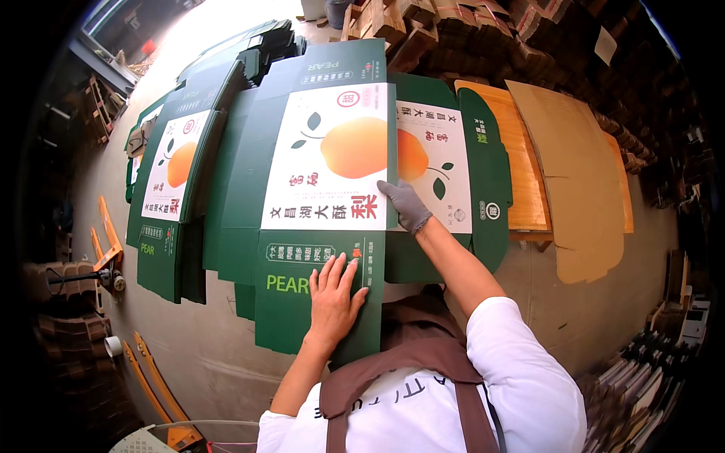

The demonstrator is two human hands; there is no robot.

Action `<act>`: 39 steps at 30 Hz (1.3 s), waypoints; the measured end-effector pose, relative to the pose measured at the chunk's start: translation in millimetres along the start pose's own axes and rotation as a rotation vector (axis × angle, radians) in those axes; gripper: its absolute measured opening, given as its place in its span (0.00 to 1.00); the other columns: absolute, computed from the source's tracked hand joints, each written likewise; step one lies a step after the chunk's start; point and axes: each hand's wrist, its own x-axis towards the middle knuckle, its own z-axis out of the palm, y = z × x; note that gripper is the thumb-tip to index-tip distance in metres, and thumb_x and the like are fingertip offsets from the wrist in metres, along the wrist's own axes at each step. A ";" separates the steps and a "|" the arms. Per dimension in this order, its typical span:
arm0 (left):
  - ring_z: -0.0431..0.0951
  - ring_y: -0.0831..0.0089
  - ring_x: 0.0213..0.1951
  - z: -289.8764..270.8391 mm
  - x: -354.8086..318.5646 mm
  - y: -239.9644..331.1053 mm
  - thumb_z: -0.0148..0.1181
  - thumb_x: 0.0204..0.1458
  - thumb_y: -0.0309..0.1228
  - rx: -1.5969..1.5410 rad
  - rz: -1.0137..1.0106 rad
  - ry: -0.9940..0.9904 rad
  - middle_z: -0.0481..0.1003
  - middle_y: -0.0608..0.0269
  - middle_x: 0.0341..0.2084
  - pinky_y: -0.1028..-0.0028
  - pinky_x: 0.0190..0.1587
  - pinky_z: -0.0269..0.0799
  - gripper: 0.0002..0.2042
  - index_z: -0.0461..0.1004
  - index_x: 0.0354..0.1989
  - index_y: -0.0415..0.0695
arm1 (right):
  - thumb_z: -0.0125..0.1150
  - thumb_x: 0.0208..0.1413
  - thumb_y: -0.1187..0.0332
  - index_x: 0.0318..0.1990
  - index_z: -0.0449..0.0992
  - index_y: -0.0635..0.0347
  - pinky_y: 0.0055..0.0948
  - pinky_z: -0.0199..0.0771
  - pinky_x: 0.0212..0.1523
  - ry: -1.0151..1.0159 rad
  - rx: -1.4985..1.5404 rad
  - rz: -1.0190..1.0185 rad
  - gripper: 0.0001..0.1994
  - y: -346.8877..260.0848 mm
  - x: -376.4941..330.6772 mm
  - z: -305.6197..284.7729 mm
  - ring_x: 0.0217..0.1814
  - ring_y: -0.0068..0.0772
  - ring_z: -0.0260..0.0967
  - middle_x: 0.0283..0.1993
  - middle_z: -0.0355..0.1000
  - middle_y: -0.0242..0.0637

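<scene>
A flat green fruit carton blank (pixel 302 162), printed with a large orange pear on a white panel, lies in front of me. Bare, with its fingers spread flat, my left hand (pixel 332 296) rests on the blank's near green flap. In a grey glove, my right hand (pixel 408 207) grips the blank's right edge beside the white panel. Its fingers' undersides are hidden. Directly right of that edge lies another printed carton blank (pixel 453 170), partly covered by the first. More green blanks (pixel 234 181) show under and left of the top one.
A stack of printed cartons (pixel 160 226) stands at the left. Plain brown cardboard (pixel 578 166) overlaps an orange-brown wooden board (pixel 521 177) at the right. Orange pallet-jack forks (pixel 147 370) lie on the floor at lower left. Bundled cardboard (pixel 483 45) is piled at the back.
</scene>
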 end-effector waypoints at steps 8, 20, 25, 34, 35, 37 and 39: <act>0.57 0.52 0.68 155.1 105.7 81.0 0.60 0.56 0.40 0.059 0.049 -0.021 0.59 0.50 0.66 0.47 0.66 0.49 0.28 0.65 0.64 0.46 | 0.61 0.59 0.67 0.53 0.72 0.72 0.31 0.77 0.44 0.033 -0.112 0.171 0.19 -22.1 24.9 -197.8 0.42 0.33 0.77 0.46 0.77 0.44; 0.47 0.51 0.72 224.2 168.1 75.7 0.61 0.53 0.49 0.208 -0.041 -0.143 0.51 0.54 0.71 0.40 0.67 0.42 0.33 0.61 0.68 0.56 | 0.67 0.47 0.45 0.45 0.77 0.72 0.41 0.76 0.48 0.251 -1.143 0.086 0.32 -20.3 10.7 -226.2 0.48 0.55 0.76 0.45 0.76 0.59; 0.43 0.55 0.74 237.2 174.4 74.0 0.62 0.52 0.50 0.197 0.008 -0.179 0.49 0.59 0.72 0.41 0.69 0.38 0.35 0.59 0.69 0.58 | 0.62 0.50 0.43 0.40 0.82 0.63 0.43 0.77 0.48 0.243 -1.328 0.259 0.28 -48.7 1.7 -223.4 0.48 0.52 0.77 0.46 0.77 0.54; 0.44 0.55 0.73 240.6 176.1 92.0 0.65 0.51 0.45 0.205 -0.019 -0.206 0.51 0.59 0.71 0.44 0.69 0.39 0.32 0.63 0.65 0.55 | 0.59 0.53 0.47 0.42 0.81 0.58 0.40 0.76 0.47 0.147 -1.330 0.223 0.22 -86.0 -54.5 -306.4 0.47 0.48 0.76 0.43 0.79 0.46; 0.46 0.55 0.73 241.6 175.1 96.6 0.64 0.52 0.42 0.218 -0.061 -0.181 0.54 0.58 0.70 0.45 0.69 0.40 0.30 0.64 0.64 0.53 | 0.58 0.53 0.48 0.40 0.80 0.58 0.40 0.75 0.46 0.196 -1.243 0.168 0.22 -103.1 -69.7 -339.8 0.46 0.48 0.76 0.41 0.78 0.46; 0.51 0.54 0.71 256.8 189.0 124.4 0.62 0.54 0.37 0.208 -0.023 -0.111 0.59 0.56 0.67 0.47 0.68 0.43 0.25 0.67 0.61 0.49 | 0.57 0.54 0.49 0.37 0.78 0.58 0.41 0.74 0.44 0.352 -1.179 0.091 0.20 -133.4 -97.9 -424.0 0.43 0.49 0.75 0.38 0.77 0.47; 0.63 0.52 0.63 275.2 211.6 195.7 0.62 0.52 0.29 0.085 0.142 -0.058 0.66 0.54 0.60 0.52 0.65 0.54 0.21 0.70 0.56 0.44 | 0.54 0.55 0.51 0.37 0.76 0.58 0.43 0.73 0.44 0.578 -1.241 0.059 0.18 -161.5 -124.4 -528.4 0.42 0.50 0.74 0.38 0.76 0.49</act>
